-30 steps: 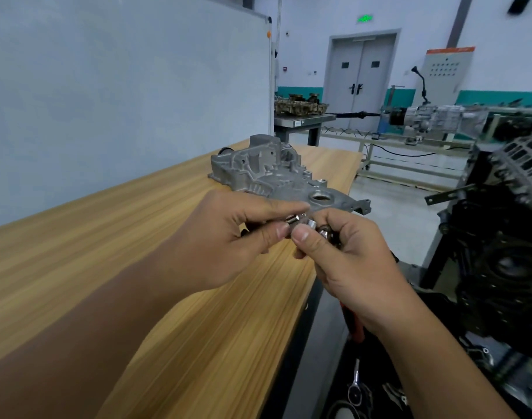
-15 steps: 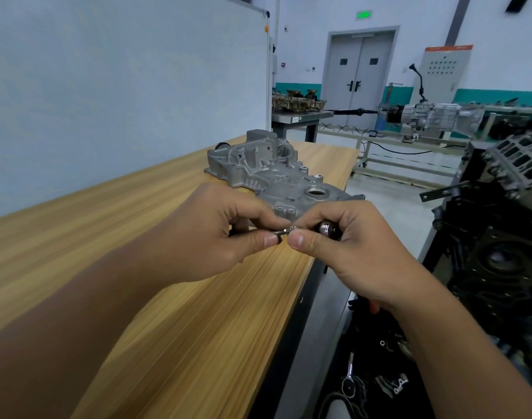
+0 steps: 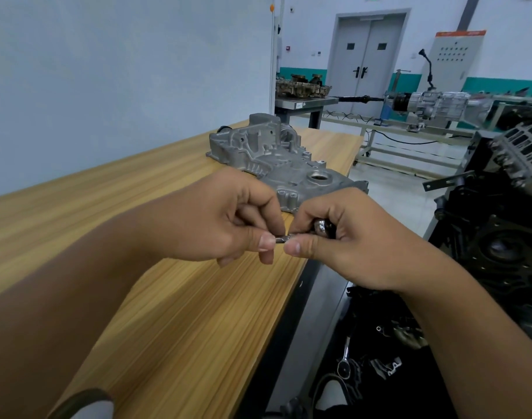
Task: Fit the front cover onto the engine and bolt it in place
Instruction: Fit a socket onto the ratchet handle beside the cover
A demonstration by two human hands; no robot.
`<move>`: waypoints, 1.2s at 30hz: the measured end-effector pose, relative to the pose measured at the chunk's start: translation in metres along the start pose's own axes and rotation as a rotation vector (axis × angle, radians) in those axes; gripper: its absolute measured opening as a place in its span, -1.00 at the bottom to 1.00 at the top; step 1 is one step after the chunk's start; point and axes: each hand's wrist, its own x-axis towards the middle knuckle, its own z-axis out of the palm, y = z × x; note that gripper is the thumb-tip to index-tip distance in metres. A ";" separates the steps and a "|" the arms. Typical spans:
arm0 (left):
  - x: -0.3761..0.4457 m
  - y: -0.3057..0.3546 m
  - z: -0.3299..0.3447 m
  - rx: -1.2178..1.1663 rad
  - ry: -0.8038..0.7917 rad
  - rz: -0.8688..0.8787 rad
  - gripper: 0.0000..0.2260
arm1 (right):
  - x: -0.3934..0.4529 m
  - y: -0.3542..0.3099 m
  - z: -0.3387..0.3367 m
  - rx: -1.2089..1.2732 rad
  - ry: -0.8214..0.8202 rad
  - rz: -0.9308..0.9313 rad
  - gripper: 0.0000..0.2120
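The grey cast front cover [image 3: 277, 160] lies flat on the wooden workbench [image 3: 174, 313], just beyond my hands. The dark engine [image 3: 500, 225] stands on a stand at the right. My left hand [image 3: 216, 219] and my right hand [image 3: 346, 240] meet above the bench's near edge, both pinching a small shiny metal piece [image 3: 284, 238] between thumb and forefinger. A rounded chrome tool head [image 3: 320, 226] sits in my right fist. What the small piece is exactly I cannot tell.
A ratchet [image 3: 345, 358] and other dark tools lie on a low black surface below, between bench and engine. Behind stand a grey double door [image 3: 364, 62], a gearbox on a frame [image 3: 434, 105] and a metal table with engine parts [image 3: 301, 89].
My hands have dropped slightly and drawn the small metal piece out between the two thumbs. The cover and engine stay where they were.
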 end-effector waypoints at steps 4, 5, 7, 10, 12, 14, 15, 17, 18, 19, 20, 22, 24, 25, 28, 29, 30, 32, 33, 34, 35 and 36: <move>0.003 0.003 0.005 0.034 0.014 0.045 -0.87 | -0.001 0.007 -0.003 0.161 0.012 0.050 -0.79; 0.003 0.003 0.007 0.076 0.023 0.067 -0.82 | -0.002 0.010 -0.003 0.215 0.007 0.065 -0.76; 0.005 0.003 0.013 0.121 0.067 0.100 -0.79 | -0.002 0.012 -0.004 0.326 -0.011 0.080 -0.73; 0.007 0.002 0.020 -0.025 0.199 0.133 -0.94 | -0.001 0.010 -0.009 0.511 0.046 0.048 -0.83; 0.008 0.001 0.021 -0.026 0.233 0.149 -0.97 | 0.000 0.006 -0.013 0.408 0.114 -0.004 -0.85; 0.007 0.003 0.017 0.076 0.208 0.183 -0.94 | 0.001 0.001 -0.015 0.291 0.127 -0.035 -0.85; 0.006 0.004 0.014 0.105 0.192 0.192 -0.94 | 0.001 -0.001 -0.014 0.278 0.126 -0.040 -0.87; 0.004 0.007 0.008 0.113 0.162 0.194 -0.92 | 0.000 -0.004 -0.013 0.260 0.132 -0.054 -0.90; 0.003 0.009 0.007 0.108 0.149 0.189 -0.90 | 0.000 -0.007 -0.012 0.248 0.137 -0.066 -0.90; 0.002 0.011 0.006 0.109 0.142 0.185 -0.88 | -0.001 -0.009 -0.011 0.238 0.142 -0.074 -0.91; 0.001 0.012 0.005 0.122 0.146 0.188 -0.87 | -0.001 -0.011 -0.011 0.225 0.145 -0.079 -0.89; 0.001 0.016 0.004 0.207 0.180 0.212 -0.86 | -0.001 -0.014 -0.010 0.210 0.159 -0.076 -0.84; 0.002 0.020 0.004 0.339 0.207 0.252 -0.87 | -0.002 -0.017 -0.012 0.121 0.171 -0.076 -0.84; 0.003 0.022 0.005 0.414 0.211 0.279 -0.86 | -0.002 -0.019 -0.012 0.029 0.157 -0.083 -0.85; 0.005 0.024 0.006 0.497 0.222 0.339 -0.86 | -0.001 -0.020 -0.016 -0.064 0.119 -0.109 -0.84; 0.005 0.023 0.005 0.462 0.244 0.341 -0.88 | -0.001 -0.020 -0.016 0.033 0.131 -0.109 -0.83; 0.005 0.022 0.004 0.422 0.268 0.342 -0.90 | 0.000 -0.019 -0.017 0.158 0.153 -0.101 -0.84; 0.005 0.020 0.005 0.357 0.307 0.327 -0.91 | 0.003 -0.018 -0.017 0.310 0.181 -0.073 -0.88; 0.006 0.018 0.006 0.303 0.318 0.310 -0.93 | 0.005 -0.018 -0.016 0.338 0.192 -0.058 -0.88; 0.006 0.017 0.007 0.227 0.328 0.289 -0.94 | 0.007 -0.018 -0.015 0.381 0.206 -0.044 -0.87; 0.007 0.017 0.007 0.146 0.345 0.269 -0.90 | 0.009 -0.017 -0.015 0.462 0.229 -0.031 -0.86; 0.008 0.016 0.007 0.075 0.360 0.258 -0.85 | 0.011 -0.016 -0.013 0.572 0.258 -0.021 -0.85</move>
